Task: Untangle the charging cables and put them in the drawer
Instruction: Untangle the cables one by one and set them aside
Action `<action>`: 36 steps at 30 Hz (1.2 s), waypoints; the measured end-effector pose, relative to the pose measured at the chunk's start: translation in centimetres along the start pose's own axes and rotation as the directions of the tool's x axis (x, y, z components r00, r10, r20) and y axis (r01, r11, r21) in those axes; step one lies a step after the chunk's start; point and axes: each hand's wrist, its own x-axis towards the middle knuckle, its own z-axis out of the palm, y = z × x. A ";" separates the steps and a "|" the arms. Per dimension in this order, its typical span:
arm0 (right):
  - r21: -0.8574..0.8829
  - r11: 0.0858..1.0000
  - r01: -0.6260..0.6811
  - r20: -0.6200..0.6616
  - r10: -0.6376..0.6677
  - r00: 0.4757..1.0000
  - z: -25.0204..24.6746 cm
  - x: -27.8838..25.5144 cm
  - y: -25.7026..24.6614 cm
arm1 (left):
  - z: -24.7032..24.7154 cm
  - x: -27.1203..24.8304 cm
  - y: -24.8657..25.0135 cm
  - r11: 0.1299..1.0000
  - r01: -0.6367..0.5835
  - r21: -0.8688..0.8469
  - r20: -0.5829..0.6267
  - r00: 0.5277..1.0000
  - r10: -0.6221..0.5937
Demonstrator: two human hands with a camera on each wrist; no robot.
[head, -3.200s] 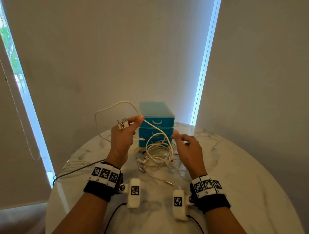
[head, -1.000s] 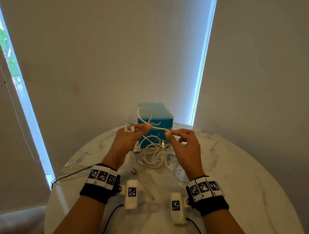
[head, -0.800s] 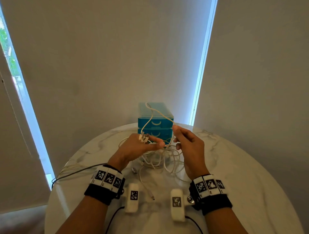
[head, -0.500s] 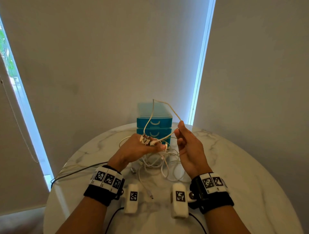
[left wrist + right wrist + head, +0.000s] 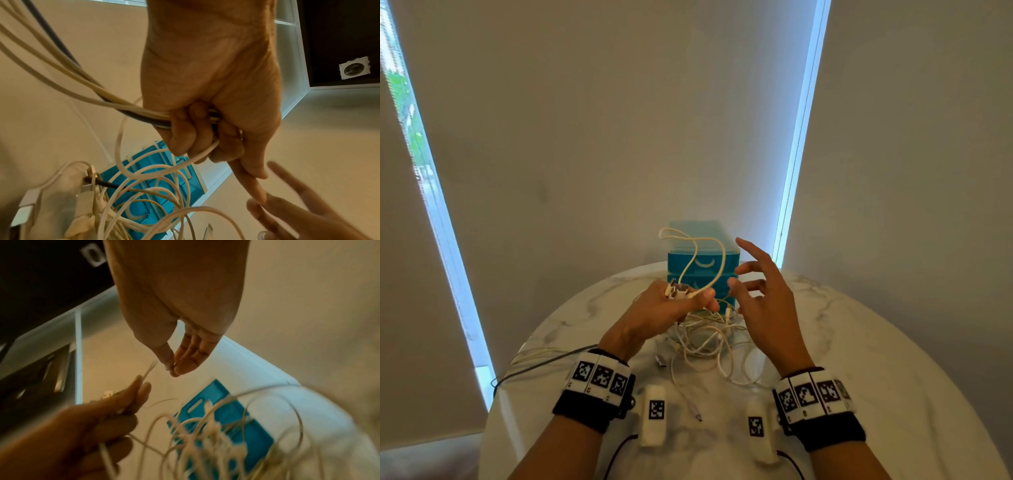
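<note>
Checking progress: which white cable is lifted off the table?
The white cable looping above the left hand, which grips it; the other cables lie tangled on the table.

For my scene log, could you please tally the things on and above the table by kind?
Hands: 2, the left hand and the right hand
Wristbands: 2, the left wristband and the right wristband
Blue drawer unit: 1
Cable tangle: 1, single cables uncountable
Marble table: 1
Total: 7

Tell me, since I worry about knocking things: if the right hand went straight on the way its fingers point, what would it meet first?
Probably the blue drawer unit: the right hand, open and empty, points up and away at its front. Depth is unclear; the raised cable loop may come first.
</note>
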 end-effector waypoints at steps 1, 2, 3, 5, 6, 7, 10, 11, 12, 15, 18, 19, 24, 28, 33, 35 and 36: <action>-0.158 0.980 0.120 0.045 -0.114 0.992 -0.2 0.8 -0.1 | -0.1 -0.1 0.2 1.000 0.008 -0.006 0.016 1.000 -0.008; -0.301 0.925 0.232 0.114 -0.207 0.972 -0.3 1.6 -0.3 | -0.1 -0.1 0.2 1.000 0.016 -0.011 0.027 1.000 -0.015; -0.407 0.855 0.320 0.180 -0.269 0.946 -0.3 2.6 -0.5 | -0.2 -0.1 0.3 1.000 0.022 -0.018 0.034 0.999 -0.021; -0.499 0.735 0.459 0.264 -0.376 0.888 -0.3 4.3 -0.8 | -0.3 -0.1 0.2 0.999 0.025 -0.044 0.032 0.999 -0.023; -0.504 0.711 0.489 0.263 -0.413 0.872 -0.4 5.2 -1.0 | -0.4 -0.1 0.3 0.998 0.019 -0.061 0.011 1.000 -0.018; -0.505 0.708 0.493 0.228 -0.442 0.868 -0.4 5.9 -1.0 | -0.6 -0.1 0.4 0.997 0.008 -0.079 -0.029 1.000 -0.010; -0.352 0.891 0.286 -0.082 -0.334 0.939 -0.9 7.6 -1.8 | -1.5 0.1 0.0 0.971 -0.080 -0.224 -0.264 0.964 0.018; -0.197 0.964 0.180 -0.213 -0.221 0.952 -1.1 8.0 -2.1 | -1.9 0.3 -0.3 0.942 -0.128 -0.309 -0.358 0.934 0.010; -0.030 0.994 0.102 -0.326 -0.106 0.939 -1.2 8.3 -2.5 | -2.3 0.5 -0.6 0.903 -0.180 -0.391 -0.445 0.896 -0.014; 0.457 0.889 0.008 -0.560 0.281 0.779 -2.0 9.5 -2.9 | -3.4 0.9 -1.1 0.795 -0.305 -0.525 -0.620 0.777 -0.111; 0.748 0.648 0.143 -0.618 0.602 0.506 -3.3 10.0 -2.0 | -4.1 0.8 -1.6 0.754 -0.358 -0.551 -0.696 0.696 -0.178; 0.788 0.594 0.159 -0.589 0.654 0.474 -3.4 10.2 -2.1 | -4.1 0.8 -1.6 0.741 -0.372 -0.559 -0.710 0.677 -0.195; 0.678 0.673 -0.295 -0.020 0.418 0.908 5.8 15.1 -10.5 | -3.5 1.0 -1.4 0.766 -0.411 -0.494 -0.769 0.618 -0.165; 0.143 0.982 -0.120 0.432 0.047 0.901 10.6 16.7 -16.9 | -4.0 1.3 -1.9 0.719 -0.439 -0.538 -0.761 0.620 -0.191; 0.295 0.923 -0.245 0.260 0.169 0.951 7.2 13.0 -11.5 | -4.2 1.1 -1.6 0.725 -0.459 -0.514 -0.800 0.562 -0.211; 0.186 0.917 -0.352 0.346 0.274 0.897 6.7 9.7 -7.8 | -4.1 1.3 -1.8 0.766 -0.424 -0.483 -0.793 0.582 -0.178; 0.137 0.916 -0.378 0.385 0.302 0.872 6.6 8.2 -6.1 | -3.9 1.4 -2.1 0.799 -0.400 -0.450 -0.790 0.595 -0.147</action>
